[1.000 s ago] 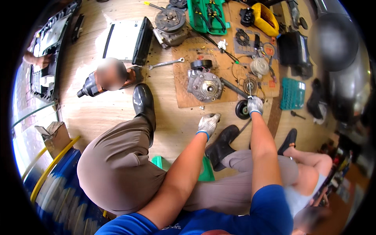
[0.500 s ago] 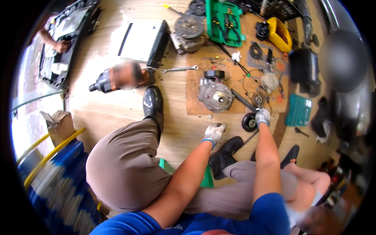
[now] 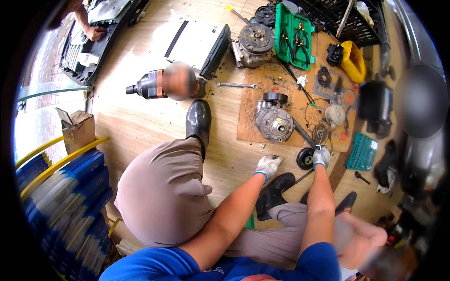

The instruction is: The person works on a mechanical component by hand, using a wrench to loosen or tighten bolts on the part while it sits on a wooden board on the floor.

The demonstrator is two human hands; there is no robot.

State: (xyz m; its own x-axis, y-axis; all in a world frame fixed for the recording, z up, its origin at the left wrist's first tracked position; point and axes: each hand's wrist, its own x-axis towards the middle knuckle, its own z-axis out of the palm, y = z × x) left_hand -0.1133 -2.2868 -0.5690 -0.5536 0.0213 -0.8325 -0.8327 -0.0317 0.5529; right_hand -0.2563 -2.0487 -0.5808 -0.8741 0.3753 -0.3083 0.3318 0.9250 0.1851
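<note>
My right hand [image 3: 321, 156], in a pale work glove, is closed on the lower end of a dark bar [image 3: 304, 133]. The bar slants up and left to the side of a grey metal compressor [image 3: 274, 122], which has a round hub facing up and a black ring [image 3: 275, 97] behind it. Just left of the right hand lies a black pulley [image 3: 305, 158]. My left hand [image 3: 269, 165], gloved too, hovers below the compressor, apart from it. Its fingers are curled in, and what they hold, if anything, is hidden.
Cardboard [image 3: 248, 126] lies under the parts. Around are a wrench [image 3: 236, 85], an orange-black power tool [image 3: 152, 85], a second compressor [image 3: 255, 40], an open green plier case [image 3: 294, 40], a yellow container [image 3: 354, 63] and a teal socket case [image 3: 362, 152]. Another person's hand [image 3: 95, 33] works far left.
The whole view has shifted, so the scene sits farther right and slightly lower. Both hands keep nearly the same places relative to the compressor and pulley.
</note>
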